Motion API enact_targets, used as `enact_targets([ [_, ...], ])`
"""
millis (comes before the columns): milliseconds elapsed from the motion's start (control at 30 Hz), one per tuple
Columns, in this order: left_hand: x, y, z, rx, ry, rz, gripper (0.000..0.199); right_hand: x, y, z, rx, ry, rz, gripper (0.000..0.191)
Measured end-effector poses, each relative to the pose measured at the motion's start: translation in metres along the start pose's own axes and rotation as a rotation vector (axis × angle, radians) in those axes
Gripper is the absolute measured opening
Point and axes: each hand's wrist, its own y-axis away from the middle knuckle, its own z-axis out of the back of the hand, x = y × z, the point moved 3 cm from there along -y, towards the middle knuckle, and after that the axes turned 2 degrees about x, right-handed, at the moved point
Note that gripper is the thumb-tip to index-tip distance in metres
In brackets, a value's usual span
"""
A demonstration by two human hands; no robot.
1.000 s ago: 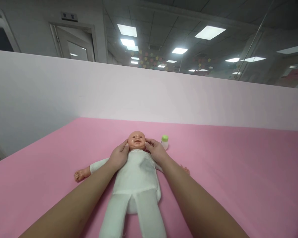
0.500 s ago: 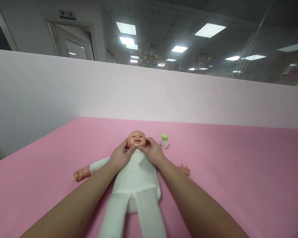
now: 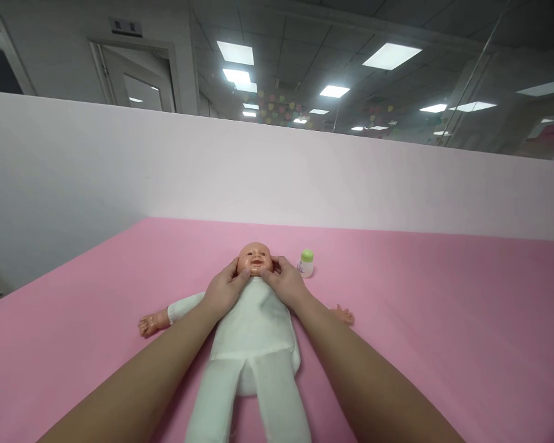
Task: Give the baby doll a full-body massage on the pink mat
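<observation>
A baby doll (image 3: pixel 255 326) with a white cloth body lies on its back, arms spread and legs toward me. Its hard plastic head (image 3: pixel 255 253) is held from both sides. My left hand (image 3: pixel 224 290) is closed around the left side of the head and jaw, thumb at the chin. On the other side my right hand (image 3: pixel 286 284) cups the head in the same way, its thumb touching the chin. The fingertips behind the head are hidden. My right forearm covers part of one doll arm.
A small white bottle with a green lid (image 3: pixel 306 263) stands just right of the doll's head. Everything rests on a pink surface (image 3: pixel 420 307). A white partition (image 3: pixel 305 178) rises behind it, with glass and a door (image 3: pixel 138 80) beyond.
Both thumbs have shifted slightly up from below the chin onto it. The doll and the bottle lie where they were.
</observation>
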Motion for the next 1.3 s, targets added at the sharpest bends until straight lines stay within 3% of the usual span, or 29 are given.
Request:
enact_targets([
  [167, -0.012, 0.006, 0.0, 0.016, -0.044, -0.027, 0.066, 0.003, 0.003, -0.003, -0.012, 0.088, 0.003, 0.062],
  [600, 0.01, -0.004, -0.003, -0.049, -0.113, -0.011, 0.07, -0.012, -0.009, 0.005, 0.092, -0.155, 0.005, 0.041],
  [933, 0.011, -0.003, -0.002, -0.051, -0.058, -0.007, 0.069, -0.008, -0.007, 0.014, 0.029, 0.026, 0.025, 0.038],
  [1133, -0.019, 0.009, 0.011, -0.111, -0.1, -0.048, 0.075, -0.003, -0.007, 0.059, -0.228, 0.374, 0.12, 0.036],
  [1300, -0.081, 0.019, -0.001, -0.128, -0.237, -0.341, 0.062, -0.014, -0.01, 0.084, -0.301, 0.472, 0.135, 0.047],
])
